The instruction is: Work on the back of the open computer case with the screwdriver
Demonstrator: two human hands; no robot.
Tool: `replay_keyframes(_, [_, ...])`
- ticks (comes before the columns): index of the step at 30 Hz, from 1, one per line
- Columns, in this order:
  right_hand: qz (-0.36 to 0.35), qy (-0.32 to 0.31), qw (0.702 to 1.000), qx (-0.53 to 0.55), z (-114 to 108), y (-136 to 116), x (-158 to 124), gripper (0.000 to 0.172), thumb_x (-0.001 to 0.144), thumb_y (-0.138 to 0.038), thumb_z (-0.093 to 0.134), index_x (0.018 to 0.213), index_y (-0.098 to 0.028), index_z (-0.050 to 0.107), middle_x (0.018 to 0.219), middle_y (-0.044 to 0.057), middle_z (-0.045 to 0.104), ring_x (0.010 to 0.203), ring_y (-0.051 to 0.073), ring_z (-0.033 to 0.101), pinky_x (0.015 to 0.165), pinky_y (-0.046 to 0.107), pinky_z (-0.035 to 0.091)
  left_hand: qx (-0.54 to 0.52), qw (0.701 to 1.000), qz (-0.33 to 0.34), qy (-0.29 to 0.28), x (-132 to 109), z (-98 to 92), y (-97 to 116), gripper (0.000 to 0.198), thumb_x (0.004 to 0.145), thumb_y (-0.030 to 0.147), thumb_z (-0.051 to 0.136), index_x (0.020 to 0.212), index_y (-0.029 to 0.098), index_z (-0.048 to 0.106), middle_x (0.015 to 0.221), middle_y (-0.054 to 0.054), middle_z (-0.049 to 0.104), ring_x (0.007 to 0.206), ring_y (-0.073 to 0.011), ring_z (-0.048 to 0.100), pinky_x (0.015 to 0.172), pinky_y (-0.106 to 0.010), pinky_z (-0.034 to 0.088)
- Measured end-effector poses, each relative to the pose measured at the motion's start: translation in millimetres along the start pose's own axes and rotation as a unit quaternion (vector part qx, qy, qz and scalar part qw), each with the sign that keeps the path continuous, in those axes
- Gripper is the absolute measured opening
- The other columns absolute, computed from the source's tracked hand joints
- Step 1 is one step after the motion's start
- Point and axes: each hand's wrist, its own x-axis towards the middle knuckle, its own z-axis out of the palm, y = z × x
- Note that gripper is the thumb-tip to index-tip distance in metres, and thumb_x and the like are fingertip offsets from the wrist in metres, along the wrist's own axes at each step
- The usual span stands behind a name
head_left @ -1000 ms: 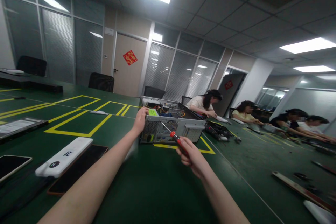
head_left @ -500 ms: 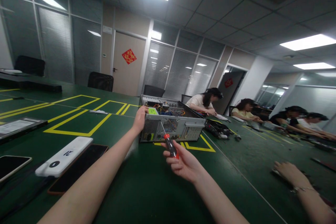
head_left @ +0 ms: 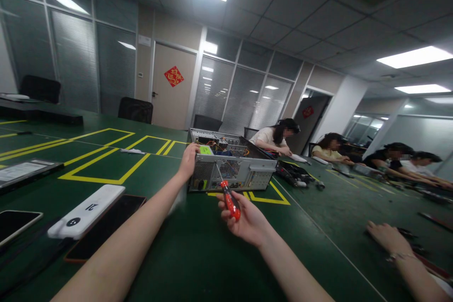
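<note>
An open computer case [head_left: 244, 174] lies on the green table [head_left: 170, 250], its perforated rear panel facing me. Cables and a yellow-green label show inside and on its left edge. My left hand [head_left: 189, 160] is closed on the case's left corner. Just below the panel, my right hand [head_left: 246, 217] grips a red and black screwdriver [head_left: 231, 201] by its handle. The shaft points up and left, and its tip is at the rear panel near the vent; whether it sits in a screw is too small to tell.
On the left lie a white power bank [head_left: 87, 212], a dark phone [head_left: 106, 229], another phone [head_left: 17, 224] and a hard drive [head_left: 26, 172]. Black parts [head_left: 295, 173] lie right of the case. Another person's hand [head_left: 389, 238] rests at right; several people sit farther back.
The screwdriver handle has turned in my right hand, showing more red, and my fingers have shifted around it. The other person's hand at right has moved slightly.
</note>
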Motion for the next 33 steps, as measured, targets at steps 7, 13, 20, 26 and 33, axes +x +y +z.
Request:
replay_keyframes(7, [-0.01,-0.027,1.0,0.012,-4.9,-2.2,-0.9,0.028,0.098,-0.039,0.044,0.101,-0.013,0.055,0.065,-0.004,0.049,0.04,0.001,0.032,0.035,0.009,0.017,-0.003,1.0,-0.001,-0.003,-0.1,-1.4,4.0,0.036,0.096,0.031,0.024,0.075,0.023,0.053,0.104,-0.006,0.067,0.115,-0.0208,0.056,0.112,-0.04,0.039])
replay_keyframes(13, [0.011,-0.003,1.0,-0.006,-6.5,-0.8,-0.4,0.019,0.095,-0.029,0.053,0.084,-0.014,0.052,0.059,-0.006,0.046,0.04,0.001,0.035,0.034,0.006,0.023,-0.001,1.0,-0.009,0.0,-0.5,-1.0,2.3,0.037,0.096,0.032,0.024,0.076,0.023,0.054,0.107,-0.006,0.067,0.119,-0.0212,0.054,0.112,-0.041,0.039])
replay_keyframes(20, [-0.006,0.028,0.999,-0.025,0.4,2.0,-1.1,0.03,0.1,-0.035,0.039,0.108,-0.012,0.056,0.081,0.005,0.063,0.061,0.009,0.058,0.044,0.013,0.045,-0.01,1.0,0.01,-0.005,0.2,-1.4,6.2,0.039,0.097,0.034,0.022,0.075,0.023,0.052,0.101,-0.006,0.066,0.109,-0.0191,0.058,0.114,-0.039,0.036])
replay_keyframes(26, [0.004,-0.047,0.999,-0.012,-6.2,-3.2,-1.2,0.027,0.098,-0.034,0.043,0.11,-0.013,0.054,0.071,0.0,0.055,0.043,0.002,0.035,0.035,0.007,0.018,-0.015,1.0,0.008,0.0,0.8,-1.1,5.5,0.038,0.096,0.034,0.023,0.074,0.023,0.052,0.101,-0.006,0.066,0.111,-0.02,0.057,0.114,-0.04,0.037])
replay_keyframes(33, [0.027,-0.032,0.999,-0.005,-13.9,-4.9,0.3,0.022,0.094,-0.032,0.052,0.081,-0.015,0.05,0.052,-0.01,0.032,0.039,0.001,0.027,0.035,0.006,0.018,0.0,1.0,-0.008,-0.003,-0.4,-1.0,3.0,0.04,0.096,0.036,0.021,0.075,0.023,0.053,0.105,-0.007,0.066,0.118,-0.0212,0.055,0.112,-0.04,0.038])
